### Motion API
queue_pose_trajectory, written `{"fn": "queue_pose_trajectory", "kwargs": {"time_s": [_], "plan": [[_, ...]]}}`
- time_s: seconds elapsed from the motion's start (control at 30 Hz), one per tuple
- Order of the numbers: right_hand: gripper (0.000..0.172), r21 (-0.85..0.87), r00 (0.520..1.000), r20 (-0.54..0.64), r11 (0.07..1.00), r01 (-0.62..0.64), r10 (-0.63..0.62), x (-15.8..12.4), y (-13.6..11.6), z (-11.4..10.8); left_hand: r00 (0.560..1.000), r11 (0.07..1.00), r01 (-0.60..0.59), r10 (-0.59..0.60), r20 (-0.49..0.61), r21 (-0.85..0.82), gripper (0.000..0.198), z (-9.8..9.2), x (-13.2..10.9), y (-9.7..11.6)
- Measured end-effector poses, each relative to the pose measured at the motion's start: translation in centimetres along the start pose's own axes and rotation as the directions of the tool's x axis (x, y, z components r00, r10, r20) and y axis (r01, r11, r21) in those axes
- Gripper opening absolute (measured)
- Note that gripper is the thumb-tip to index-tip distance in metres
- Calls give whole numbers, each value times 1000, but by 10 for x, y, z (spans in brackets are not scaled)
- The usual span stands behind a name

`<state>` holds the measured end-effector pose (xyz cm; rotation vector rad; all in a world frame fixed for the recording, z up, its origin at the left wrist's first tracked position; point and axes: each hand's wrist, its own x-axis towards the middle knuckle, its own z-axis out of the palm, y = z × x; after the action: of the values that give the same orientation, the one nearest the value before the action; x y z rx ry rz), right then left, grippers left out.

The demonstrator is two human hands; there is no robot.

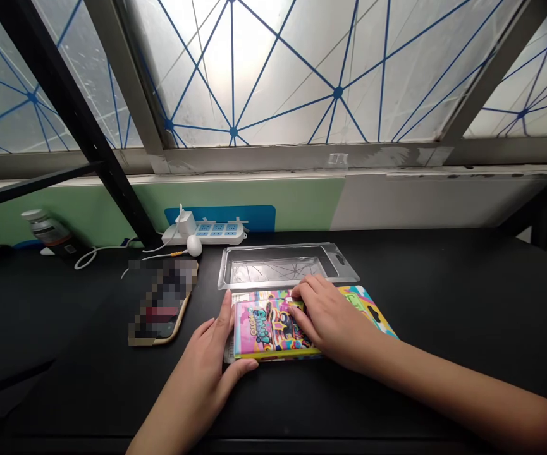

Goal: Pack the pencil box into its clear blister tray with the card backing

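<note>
A colorful pink and yellow case (277, 322) lies flat on a bright printed card (377, 311) on the black table. My left hand (219, 347) holds the case's left end, its thumb along the front edge and its fingers at the left side. Across the right part of the case rests my right hand (327, 316), its fingers bent over the top and pressing on it; the tips partly cover the print. Just behind the case sits a clear plastic tray (273, 251), touching neither hand.
A phone (164, 303) lies to the left on the black table (444, 303). Behind it are a white power strip (219, 232) with a plug and cables, and a tilted bottle (52, 234). A black metal post (88, 139) rises at the back left.
</note>
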<state>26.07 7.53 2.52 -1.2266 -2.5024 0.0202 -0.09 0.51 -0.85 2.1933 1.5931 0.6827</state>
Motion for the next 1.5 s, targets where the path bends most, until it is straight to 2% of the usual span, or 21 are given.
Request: {"fn": "queue_pose_trajectory", "kwargs": {"time_s": [0.13, 0.3, 0.37, 0.43, 0.5, 0.6, 0.63, 0.7, 0.73, 0.8, 0.87, 0.93, 1.0, 1.07, 1.13, 1.27, 1.4, 1.5], "plan": [[17, 39, 999, -36, 999, -10, 11, -1, 0, -1, 1000, 1000, 7, -7, -7, -14, 94, 2, 1, 0], [13, 31, 981, -193, 999, 30, -24, -2, 1, 0, 999, 999, 49, -49, -5, -18, 89, -1, 1, 2], [10, -16, 956, -283, 997, 79, -81, -4, 2, -2, 999, 998, 51, -51, 14, -33, 75, -6, 1, 2], [11, -72, 910, -383, 988, 138, -156, -7, 2, -8, 998, 997, 21, -17, 56, -70, 62, -12, 0, 1], [15, -114, 860, -446, 969, 221, -249, -12, 0, -17, 996, 993, 19, -9, 88, -115, 61, -17, -2, 0], [16, -105, 811, -447, 923, 370, -376, -29, -4, -37, 991, 982, 113, -99, 95, -153, 62, -21, -4, 0], [14, -57, 813, -420, 906, 419, -403, -37, -4, -43, 987, 977, 144, -130, 99, -156, 61, -22, -4, 0], [19, 112, 853, -311, 875, 472, -420, -54, -2, -54, 982, 977, 162, -146, 121, -137, 60, -22, -3, 2], [27, 214, 879, -238, 861, 462, -413, -64, 2, -58, 981, 981, 156, -140, 133, -117, 60, -22, -2, 3], [42, 370, 930, -109, 854, 366, -352, -81, 16, -60, 980, 987, 142, -131, 150, -68, 66, -22, -1, 4], [61, 419, 972, -40, 879, 228, -233, -97, 38, -56, 980, 990, 137, -132, 150, -21, 72, -21, 1, 5], [93, 389, 996, 22, 919, 67, -82, -109, 61, -49, 984, 993, 115, -115, 134, 11, 72, -19, 2, 5], [116, 338, 991, 118, 936, -95, 58, -118, 78, -41, 991, 997, 67, -70, 112, 32, 70, -16, 2, 4], [125, 308, 975, 181, 934, -182, 130, -123, 87, -34, 996, 999, 24, -28, 90, 42, 64, -14, 1, 2], [114, 320, 970, 179, 923, -214, 163, -124, 89, -29, 998, 999, 12, -14, 66, 36, 58, -12, -2, -1], [77, 378, 965, 119, 888, -261, 233, -121, 90, -24, 998, 998, 50, -49, 51, -28, 55, -12, -9, -8], [60, 419, 964, 93, 869, -265, 249, -120, 92, -24, 996, 992, 64, -58, 61, -112, 70, -13, -11, -11], [61, 386, 954, 80, 874, -296, 288, -119, 89, -24, 999, 990, 14, -9, 35, -139, 81, -13, -7, -7]]}}
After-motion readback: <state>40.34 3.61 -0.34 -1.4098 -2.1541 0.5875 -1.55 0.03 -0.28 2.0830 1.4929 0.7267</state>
